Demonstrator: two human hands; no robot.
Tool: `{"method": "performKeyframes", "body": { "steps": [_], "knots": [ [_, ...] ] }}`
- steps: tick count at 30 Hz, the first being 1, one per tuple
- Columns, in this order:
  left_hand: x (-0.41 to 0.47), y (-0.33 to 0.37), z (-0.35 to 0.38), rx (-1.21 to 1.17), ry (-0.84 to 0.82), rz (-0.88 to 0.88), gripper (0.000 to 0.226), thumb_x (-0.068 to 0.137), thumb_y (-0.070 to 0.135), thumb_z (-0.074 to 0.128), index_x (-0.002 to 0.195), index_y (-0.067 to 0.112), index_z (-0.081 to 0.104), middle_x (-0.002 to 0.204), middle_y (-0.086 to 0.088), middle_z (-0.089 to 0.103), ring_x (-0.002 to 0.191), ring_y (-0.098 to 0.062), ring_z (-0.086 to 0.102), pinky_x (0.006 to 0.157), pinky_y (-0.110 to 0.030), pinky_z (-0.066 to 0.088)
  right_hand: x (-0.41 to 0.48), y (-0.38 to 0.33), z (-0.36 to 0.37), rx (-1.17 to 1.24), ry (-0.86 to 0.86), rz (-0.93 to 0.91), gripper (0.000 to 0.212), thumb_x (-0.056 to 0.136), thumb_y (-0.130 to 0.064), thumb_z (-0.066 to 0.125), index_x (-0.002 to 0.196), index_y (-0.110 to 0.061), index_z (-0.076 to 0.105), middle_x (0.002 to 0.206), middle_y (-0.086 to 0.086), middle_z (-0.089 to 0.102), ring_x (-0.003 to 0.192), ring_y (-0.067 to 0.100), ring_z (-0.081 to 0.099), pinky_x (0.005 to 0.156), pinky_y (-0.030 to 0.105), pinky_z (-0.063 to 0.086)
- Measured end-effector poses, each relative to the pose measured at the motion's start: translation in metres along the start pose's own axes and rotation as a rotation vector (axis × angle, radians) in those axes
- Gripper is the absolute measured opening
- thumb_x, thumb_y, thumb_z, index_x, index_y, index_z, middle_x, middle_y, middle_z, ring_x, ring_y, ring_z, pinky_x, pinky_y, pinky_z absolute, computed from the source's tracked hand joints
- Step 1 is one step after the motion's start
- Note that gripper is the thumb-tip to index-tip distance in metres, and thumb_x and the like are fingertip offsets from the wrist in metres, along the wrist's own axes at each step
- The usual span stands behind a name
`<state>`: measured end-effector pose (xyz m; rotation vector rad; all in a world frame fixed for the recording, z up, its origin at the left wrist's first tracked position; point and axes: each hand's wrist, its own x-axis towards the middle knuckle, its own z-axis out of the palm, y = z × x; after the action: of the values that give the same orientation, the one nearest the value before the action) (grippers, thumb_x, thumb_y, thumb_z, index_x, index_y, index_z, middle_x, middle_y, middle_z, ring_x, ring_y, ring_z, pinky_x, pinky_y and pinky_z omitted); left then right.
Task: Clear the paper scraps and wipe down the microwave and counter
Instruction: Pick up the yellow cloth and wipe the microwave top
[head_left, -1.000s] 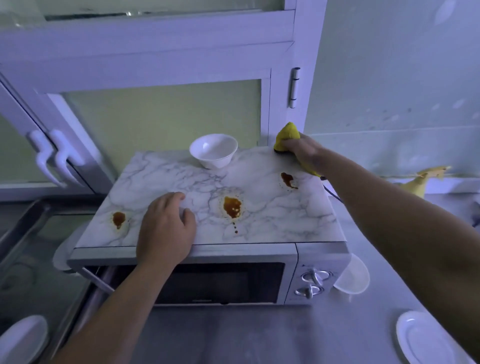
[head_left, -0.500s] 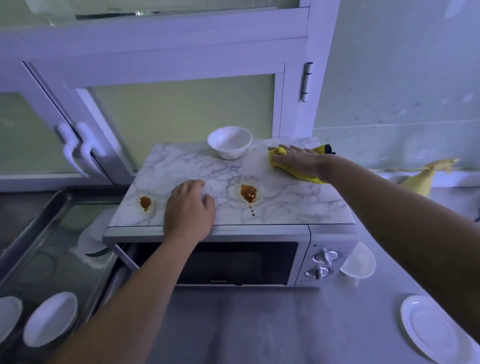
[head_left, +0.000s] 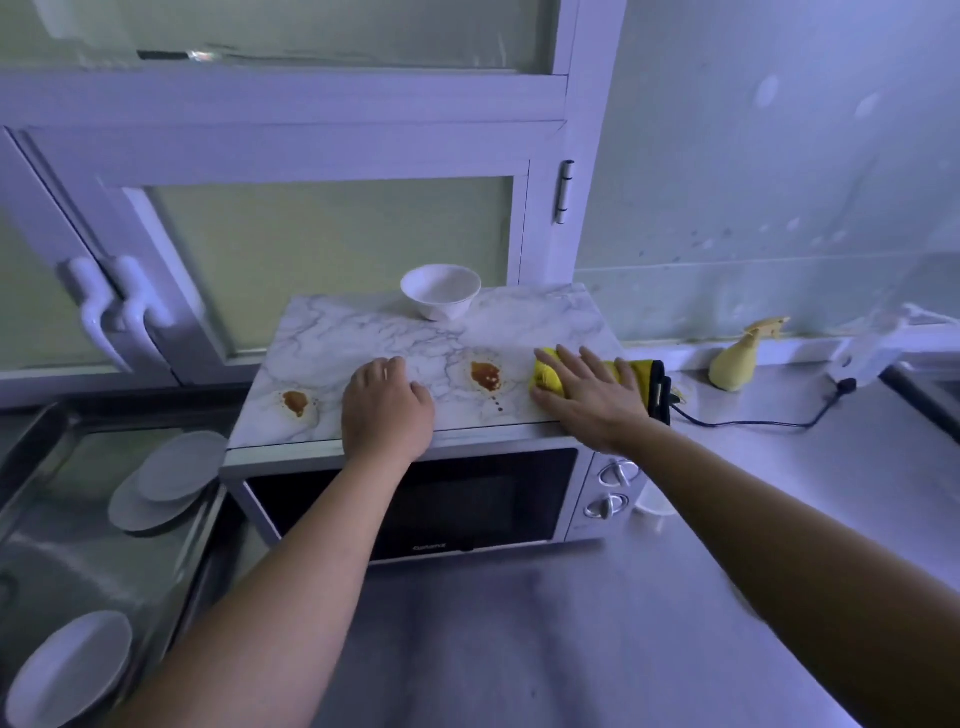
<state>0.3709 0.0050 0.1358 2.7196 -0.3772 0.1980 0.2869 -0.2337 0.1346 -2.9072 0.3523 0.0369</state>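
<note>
1. The left hand lies on top of the microwave, near its front edge. Its fingers are a little bent and it holds nothing
2. The right hand is flat, with fingers straight and spread wide. It presses down on a yellow cloth at the right front part of the microwave top
3. The cloth sticks out past the fingertips and also on the right side of the right hand, where it has a dark edge
4. Between the two hands there is a big spot of brown sauce, just beside the cloth. A few small drops trail from it toward the front
5. A small spot of the same brown is left of the left hand, near the left edge of the top
6. A white bowl stands upright at the back of the top, beyond both hands
7. The microwave sits on a gray desk, with its door shut and two knobs below the right hand
8. Far right of the right hand, a yellow spray bottle stands by the wall, and a black cord runs across the desk
9. A white cup peeks out by the right side of the microwave
10. Left of the left arm, two white plates lie stacked in the sink, and one more plate lies nearer the person
</note>
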Motion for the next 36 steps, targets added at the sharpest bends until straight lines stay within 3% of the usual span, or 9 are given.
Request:
{"method": "performKeyframes", "body": {
  "steps": [4,13,17,20,22,24,27,30,36],
  "knots": [
    [-0.001,0.002,-0.003,0.019,-0.003,0.004,0.040,0.099,0.025,0.034,0.131,0.006,0.049,0.134,-0.012,0.052,0.125,-0.029,0.043,0.108,-0.040,0.035,-0.018,-0.015,0.007,0.000,0.050,0.103,0.064,0.094,-0.071,0.019,0.154,-0.052,0.007,0.167,-0.014,0.004,0.154,0.016,-0.007,0.116,0.059,-0.013],
    [0.002,0.000,0.003,0.054,0.012,0.020,0.041,0.099,0.027,0.034,0.134,0.011,0.048,0.135,-0.011,0.052,0.125,-0.028,0.043,0.106,-0.042,0.038,0.022,-0.006,-0.021,0.029,-0.054,0.080,0.068,0.084,-0.077,0.033,0.148,-0.057,0.021,0.164,-0.011,0.021,0.151,0.024,0.013,0.113,0.060,0.008],
    [0.003,0.000,0.006,0.059,0.027,0.022,0.041,0.099,0.027,0.035,0.134,0.011,0.048,0.135,-0.010,0.052,0.125,-0.028,0.043,0.107,-0.042,0.038,0.064,0.004,-0.028,0.461,0.027,0.141,0.056,0.084,-0.062,0.061,0.137,-0.052,0.049,0.163,0.004,0.027,0.148,0.031,0.025,0.121,0.052,0.018],
    [0.005,-0.001,0.010,0.063,0.042,0.018,0.042,0.099,0.029,0.034,0.136,0.013,0.047,0.138,-0.009,0.051,0.129,-0.027,0.041,0.109,-0.043,0.037,0.100,0.001,-0.033,0.866,0.109,0.154,0.054,0.074,-0.043,0.080,0.125,-0.029,0.067,0.135,0.008,0.059,0.118,0.025,0.060,0.102,0.039,0.050],
    [0.005,-0.002,0.012,0.059,0.061,0.007,0.042,0.099,0.029,0.035,0.135,0.014,0.049,0.140,-0.008,0.050,0.131,-0.026,0.040,0.111,-0.043,0.036,0.127,-0.001,-0.037,1.001,0.148,0.159,0.033,0.079,-0.030,0.076,0.110,-0.020,0.073,0.114,0.005,0.068,0.105,0.023,0.064,0.086,0.030,0.054],
    [0.006,-0.003,0.016,0.055,0.084,0.008,0.042,0.098,0.030,0.036,0.135,0.014,0.050,0.141,-0.008,0.050,0.133,-0.026,0.039,0.113,-0.042,0.035,0.155,-0.002,-0.039,0.974,0.186,0.167,0.016,0.085,-0.017,0.065,0.098,-0.022,0.074,0.100,0.000,0.069,0.097,0.021,0.062,0.077,0.025,0.049],
    [0.007,-0.004,0.019,0.044,0.107,0.002,0.041,0.098,0.029,0.037,0.133,0.014,0.052,0.140,-0.007,0.051,0.133,-0.024,0.040,0.112,-0.039,0.034,0.183,-0.007,-0.036,0.782,0.191,0.156,0.027,0.085,-0.013,0.057,0.097,-0.031,0.072,0.085,-0.011,0.061,0.073,0.009,0.056,0.058,0.018,0.044],
    [0.007,-0.005,0.020,0.044,0.104,0.007,0.041,0.099,0.029,0.036,0.134,0.015,0.051,0.141,-0.006,0.049,0.134,-0.023,0.038,0.113,-0.038,0.031,0.193,-0.007,-0.035,0.591,0.157,0.072,0.028,0.088,-0.016,0.053,0.102,-0.031,0.072,0.094,0.001,0.066,0.062,0.009,0.049,0.042,0.008,0.036],
    [0.004,-0.004,0.016,0.023,0.093,0.002,0.044,0.099,0.029,0.037,0.138,0.015,0.050,0.143,-0.005,0.049,0.136,-0.022,0.037,0.115,-0.040,0.033,0.183,0.014,-0.039,0.092,0.067,-0.076,0.041,0.098,-0.059,0.041,0.136,-0.050,0.053,0.142,-0.009,0.057,0.125,0.025,0.054,0.086,0.032,0.040]
  ]
}}
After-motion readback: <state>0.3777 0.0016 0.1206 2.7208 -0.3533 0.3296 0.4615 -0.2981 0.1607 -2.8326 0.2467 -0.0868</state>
